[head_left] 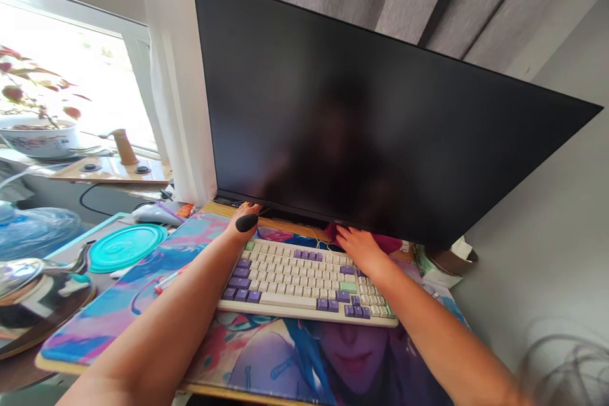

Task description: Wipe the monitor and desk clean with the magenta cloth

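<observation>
I list: right hand, fingers loosely spread against crimson cloth at the keyboard's two o'clock; left hand, half past ten, grip untellable, at the monitor's lower edge.

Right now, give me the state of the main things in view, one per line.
Monitor: screen dark, faint reflection
Desk mat: spread flat
Keyboard: lying on the mat, keys up
Turquoise lid: lying flat
Potted plant: in leaf
Dark red cloth: partly hidden
Left hand: at the monitor's lower edge, fingers partly hidden
Right hand: on the cloth, grip unclear
</observation>
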A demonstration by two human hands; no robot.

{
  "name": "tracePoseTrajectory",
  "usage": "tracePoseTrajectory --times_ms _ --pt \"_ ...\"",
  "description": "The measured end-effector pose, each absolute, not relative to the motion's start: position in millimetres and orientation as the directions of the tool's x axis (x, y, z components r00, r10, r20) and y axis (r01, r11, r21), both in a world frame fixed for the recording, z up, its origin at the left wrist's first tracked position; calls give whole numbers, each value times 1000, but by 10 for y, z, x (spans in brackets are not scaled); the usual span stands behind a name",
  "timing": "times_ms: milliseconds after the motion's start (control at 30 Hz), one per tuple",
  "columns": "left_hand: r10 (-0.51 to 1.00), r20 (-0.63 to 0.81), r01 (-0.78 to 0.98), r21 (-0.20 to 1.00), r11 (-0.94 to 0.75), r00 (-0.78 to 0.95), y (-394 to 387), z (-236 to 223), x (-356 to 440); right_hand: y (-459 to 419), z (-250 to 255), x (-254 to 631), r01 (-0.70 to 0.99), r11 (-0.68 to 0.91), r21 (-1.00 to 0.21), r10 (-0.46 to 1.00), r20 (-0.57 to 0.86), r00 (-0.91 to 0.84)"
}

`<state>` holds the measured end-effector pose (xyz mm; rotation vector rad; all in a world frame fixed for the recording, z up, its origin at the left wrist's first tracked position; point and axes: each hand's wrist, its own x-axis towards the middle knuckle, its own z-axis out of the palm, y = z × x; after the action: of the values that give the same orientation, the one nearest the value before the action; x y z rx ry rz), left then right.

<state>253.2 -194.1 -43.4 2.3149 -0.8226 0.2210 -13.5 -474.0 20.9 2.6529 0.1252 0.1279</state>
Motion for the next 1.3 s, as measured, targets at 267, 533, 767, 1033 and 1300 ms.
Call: tracePoseTrajectory --times_ms 267,533,767,1033,1300 --pt "-561 361 -660 520 -542 745 -1940 -501 2637 -4813 207 -474 -54 -869 491 -17 81 997" --pt "-573 386 -682 534 -500 723 -1915 -464 2623 -4703 135 -1183 -221 -875 431 -88 308 947" --pt "-538 378 -647 571 -505 754 -1668 -217 2452 -4522 70 -2325 -314 -822 475 19 574 819" --pt "-468 335 -535 743 -402 818 -1434 -31 1997 -4903 -629 -2905 -458 -863 213 -176 723 668" --pt "-489 348 -506 829 -239 800 -1677 63 1495 -4819 -784 -2868 -509 -853 117 -267 739 618"
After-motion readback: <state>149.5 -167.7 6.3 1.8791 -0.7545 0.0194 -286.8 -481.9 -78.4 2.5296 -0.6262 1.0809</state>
